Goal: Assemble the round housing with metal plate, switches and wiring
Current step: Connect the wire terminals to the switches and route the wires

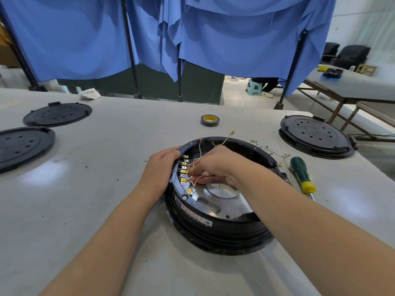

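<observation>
Black round housing (218,229) — white label (193,214), its print unreadable.

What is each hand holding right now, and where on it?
The left hand grips the housing by its left rim. The right hand, inside the housing, pinches the white wires near the terminals.

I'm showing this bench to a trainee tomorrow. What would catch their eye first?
Both hands at the black round housing in the centre: the left hand grips its rim while the right hand pinches white wires by the brass terminals. A green screwdriver lies to its right, a tape roll behind.
</observation>
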